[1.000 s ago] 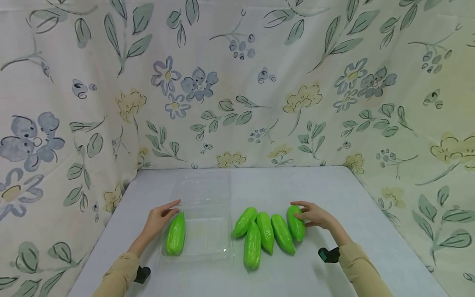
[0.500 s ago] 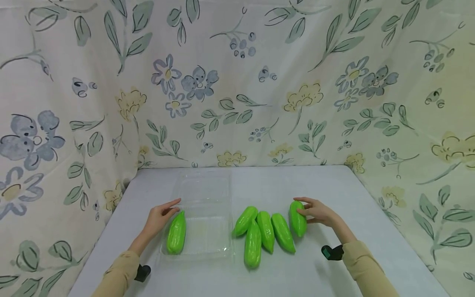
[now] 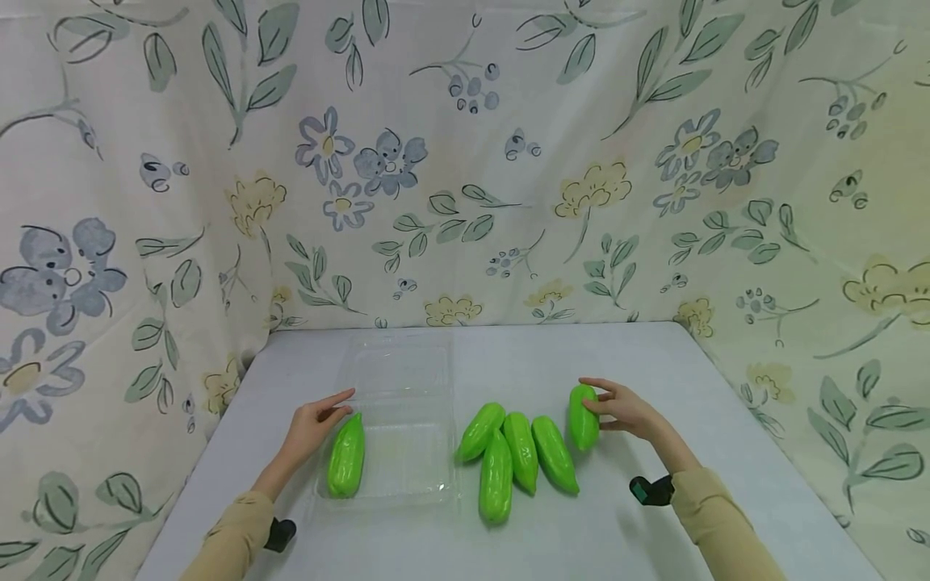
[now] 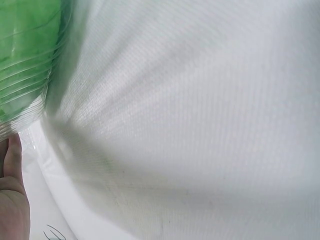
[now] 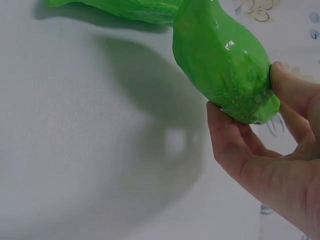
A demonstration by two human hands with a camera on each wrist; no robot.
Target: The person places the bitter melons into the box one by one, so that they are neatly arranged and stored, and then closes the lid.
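Note:
My right hand [image 3: 626, 411] pinches a glossy green gourd-like vegetable [image 3: 584, 420] by its blunt end, thumb on one side and fingers on the other. In the right wrist view the same gourd [image 5: 225, 65] hangs above the white surface, its shadow below. My left hand [image 3: 308, 428] holds the back left corner of a clear plastic box [image 3: 407, 502] between thumb and fingers. That box lies with its lid [image 3: 398, 367] folded back, and one green gourd [image 3: 346, 457] rests along its left side. In the left wrist view only part of the left hand [image 4: 12, 195] shows, against the box's ridged wall.
Several similar green gourds lie right of the box; the nearest gourd [image 3: 496, 478] points towards the front and another gourd [image 3: 555, 454] is closest to the right hand. A white-covered table [image 3: 552, 363] bears everything. Behind it hangs a floral curtain [image 3: 450, 258].
My right hand has lifted the rightmost gourd off the table, raising it and shifting it slightly away from the other gourds. The left hand and the box have stayed in place.

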